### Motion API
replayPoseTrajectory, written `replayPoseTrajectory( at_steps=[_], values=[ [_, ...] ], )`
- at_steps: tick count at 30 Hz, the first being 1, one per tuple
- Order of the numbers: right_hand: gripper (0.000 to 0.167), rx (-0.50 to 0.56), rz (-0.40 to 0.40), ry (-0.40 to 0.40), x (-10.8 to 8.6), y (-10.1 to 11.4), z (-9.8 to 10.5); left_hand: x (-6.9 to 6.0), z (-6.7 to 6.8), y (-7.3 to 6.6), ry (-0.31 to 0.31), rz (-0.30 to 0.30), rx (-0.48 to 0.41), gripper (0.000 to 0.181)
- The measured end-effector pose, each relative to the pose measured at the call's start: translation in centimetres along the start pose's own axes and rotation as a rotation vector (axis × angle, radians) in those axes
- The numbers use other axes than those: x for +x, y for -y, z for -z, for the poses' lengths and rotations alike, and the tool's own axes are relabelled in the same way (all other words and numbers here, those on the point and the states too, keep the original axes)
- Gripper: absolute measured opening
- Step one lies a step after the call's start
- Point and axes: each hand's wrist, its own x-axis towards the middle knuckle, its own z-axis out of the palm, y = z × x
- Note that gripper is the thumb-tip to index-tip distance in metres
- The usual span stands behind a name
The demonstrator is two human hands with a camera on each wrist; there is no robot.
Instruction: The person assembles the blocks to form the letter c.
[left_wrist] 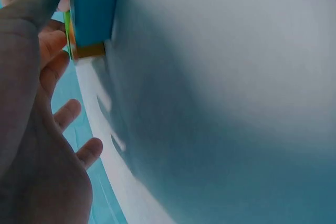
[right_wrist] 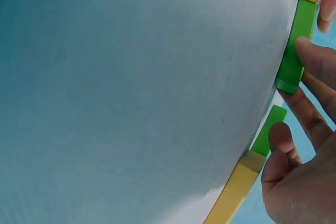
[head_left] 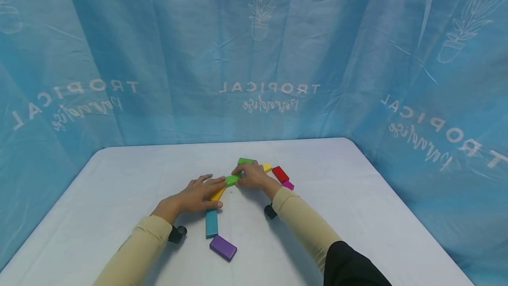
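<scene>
My right hand (head_left: 254,176) pinches a green block (right_wrist: 298,45) between thumb and fingers, low at the table surface. The left hand (head_left: 195,195) rests its extended fingers by that block's left end, thumb apart, with an orange-yellow block (head_left: 217,194) showing between thumb and fingers. A teal block (head_left: 211,224) lies just below the left thumb, partly overlapped by it in the left wrist view. Behind my right hand's curled outer fingers sits another green block (right_wrist: 268,132), which meets a yellow block (right_wrist: 235,190).
A purple block (head_left: 223,248) lies nearest me, at the teal block's lower end. To the right of my right hand are a red block (head_left: 280,174) and a magenta block (head_left: 288,185). The white table (head_left: 377,233) backs onto a blue printed curtain (head_left: 178,56).
</scene>
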Motion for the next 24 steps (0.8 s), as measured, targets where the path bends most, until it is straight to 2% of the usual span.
replayPoseTrajectory(
  at_steps=[4,8,15,24],
  values=[
    [0.033,0.001,-0.009,0.006,0.06,0.0,-0.18,-0.02,0.15,0.42,0.022,-0.012,0.032,0.07],
    [0.032,-0.033,0.02,0.005,0.15,0.05,-0.29,-0.09,0.27,0.69,0.034,-0.029,0.05,0.068],
    [0.032,-0.067,0.048,-0.004,0.11,0.16,-0.08,-0.17,0.33,0.86,0.017,-0.064,0.063,0.068],
    [0.033,-0.06,0.028,-0.003,0.15,-0.08,-0.19,0.23,-0.02,1.05,0.042,-0.04,0.083,0.069]
  ],
)
